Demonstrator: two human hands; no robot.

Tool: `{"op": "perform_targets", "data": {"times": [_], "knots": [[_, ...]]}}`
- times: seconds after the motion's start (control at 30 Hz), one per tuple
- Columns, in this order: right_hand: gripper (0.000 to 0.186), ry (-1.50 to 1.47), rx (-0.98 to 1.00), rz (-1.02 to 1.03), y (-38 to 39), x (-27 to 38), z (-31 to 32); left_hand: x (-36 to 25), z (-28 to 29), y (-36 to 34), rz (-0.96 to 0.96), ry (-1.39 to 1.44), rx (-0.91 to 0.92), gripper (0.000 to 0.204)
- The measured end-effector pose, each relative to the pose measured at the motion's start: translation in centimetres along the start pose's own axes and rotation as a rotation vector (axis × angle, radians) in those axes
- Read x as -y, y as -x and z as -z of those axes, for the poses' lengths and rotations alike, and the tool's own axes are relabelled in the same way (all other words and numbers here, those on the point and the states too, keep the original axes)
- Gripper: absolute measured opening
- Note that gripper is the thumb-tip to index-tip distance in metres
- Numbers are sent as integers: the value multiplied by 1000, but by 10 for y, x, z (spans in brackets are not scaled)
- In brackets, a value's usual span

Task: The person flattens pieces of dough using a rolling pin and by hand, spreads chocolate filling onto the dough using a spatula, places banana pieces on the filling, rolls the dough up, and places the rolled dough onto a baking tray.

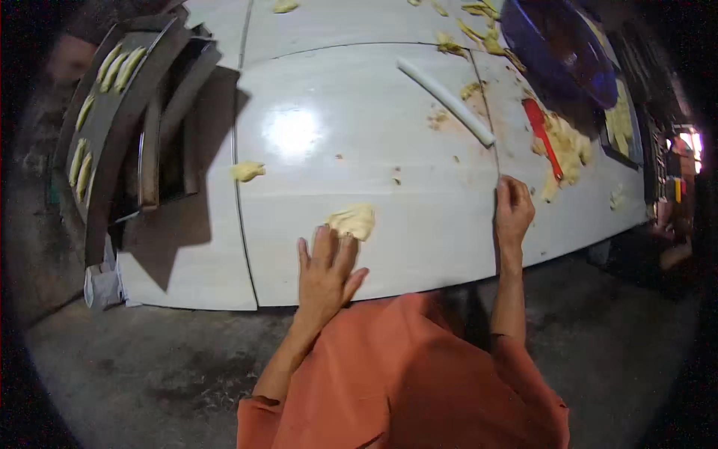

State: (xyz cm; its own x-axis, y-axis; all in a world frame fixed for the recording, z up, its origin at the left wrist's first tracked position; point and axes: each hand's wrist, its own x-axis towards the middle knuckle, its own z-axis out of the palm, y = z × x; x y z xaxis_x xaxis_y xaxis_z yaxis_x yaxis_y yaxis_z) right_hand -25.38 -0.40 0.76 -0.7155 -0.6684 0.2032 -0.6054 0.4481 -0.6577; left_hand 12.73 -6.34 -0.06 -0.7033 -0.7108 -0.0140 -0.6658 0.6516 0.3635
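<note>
My left hand [326, 273] is open, fingers spread, their tips on the near edge of a flattened piece of pale dough [351, 218] on the white table. My right hand [514, 213] rests farther right with fingers curled closed; what is in them, if anything, I cannot make out. Just beyond it lie a red scraper-like tool [541, 129] and a heap of dough [571, 150]. A white rolling rod [445, 101] lies diagonally above. A small dough piece [247, 171] sits left of the flattened one.
Metal trays [153, 52] with shaped dough pieces stand stacked at the left. A blue basin [557, 49] and another tray [632, 135] are at the back right. Several dough scraps [451, 45] lie at the far edge of the white table [292, 254].
</note>
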Motion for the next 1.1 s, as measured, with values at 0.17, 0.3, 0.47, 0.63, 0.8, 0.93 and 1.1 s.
{"op": "perform_targets", "data": {"times": [0.17, 0.3, 0.47, 0.63, 0.8, 0.93, 1.1], "knots": [[33, 56, -361, -245, 7, -113, 57, 0, 0, -4, -17, 21, -101, 78], [49, 138, -286, -443, -19, -113, 79, 1, -2, -3, -11, -12, -120, 75], [59, 500, -234, -133, -51, -99, 60, 0, -5, -1, -5, -22, -128, 76], [45, 336, -281, -256, -69, -109, 57, -3, -1, 0, 49, -28, -125, 75], [46, -734, -183, -362, -51, -161, 87, -7, 2, -3, 77, -1, -178, 71], [62, -662, -197, -364, -54, -111, 84, -9, 5, -4, 81, 12, -221, 63], [50, 384, -117, -351, -56, -137, 88, -15, 5, -15, 45, 41, -238, 57]]}}
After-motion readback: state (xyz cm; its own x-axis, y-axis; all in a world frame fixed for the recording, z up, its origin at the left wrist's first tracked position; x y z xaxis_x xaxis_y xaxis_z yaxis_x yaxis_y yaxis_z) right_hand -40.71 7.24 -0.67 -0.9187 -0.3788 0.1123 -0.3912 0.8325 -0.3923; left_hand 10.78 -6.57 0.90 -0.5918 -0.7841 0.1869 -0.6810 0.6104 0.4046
